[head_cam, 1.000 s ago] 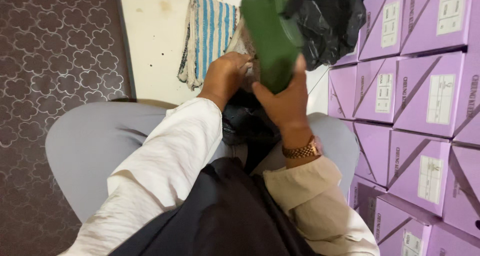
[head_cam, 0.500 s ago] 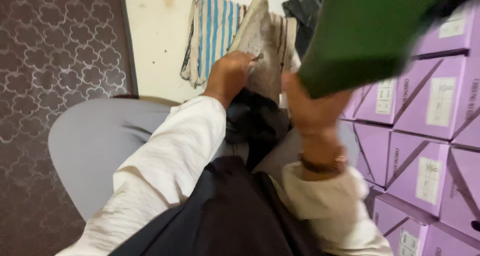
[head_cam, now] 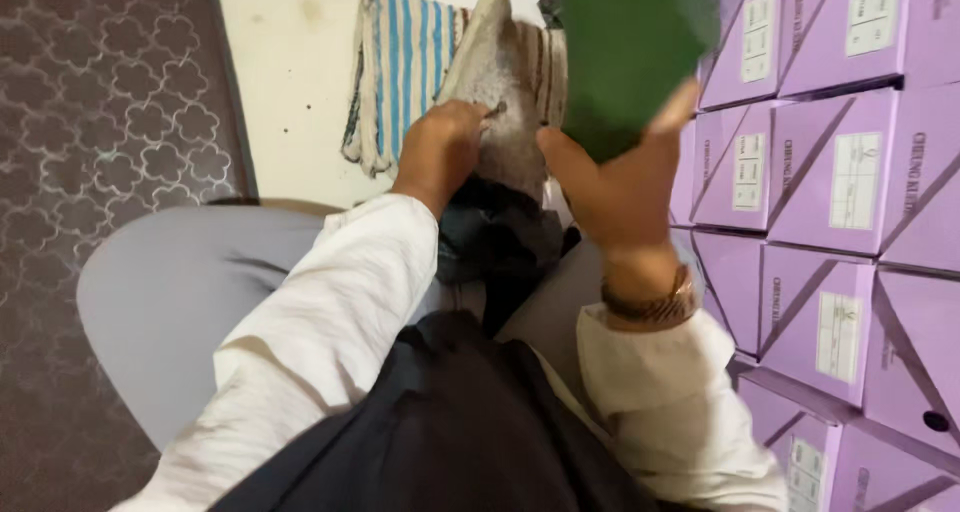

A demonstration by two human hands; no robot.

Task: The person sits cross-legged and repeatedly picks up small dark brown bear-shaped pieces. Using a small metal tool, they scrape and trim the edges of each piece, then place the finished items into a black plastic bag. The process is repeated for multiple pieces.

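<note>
Gripping the grey speckled sheet [head_cam: 505, 107] beside the purple boxes [head_cam: 830, 182], the left hand [head_cam: 440, 152] pinches it; the right hand [head_cam: 615, 187], closed on a green object [head_cam: 630, 52], should keep it steady and raised.

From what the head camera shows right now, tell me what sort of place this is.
Probably a small stockroom or packing corner on the floor. Identical purple boxes are stacked along the right, and the right hand lifts a green item while the left hand grips a grey bag.
</note>
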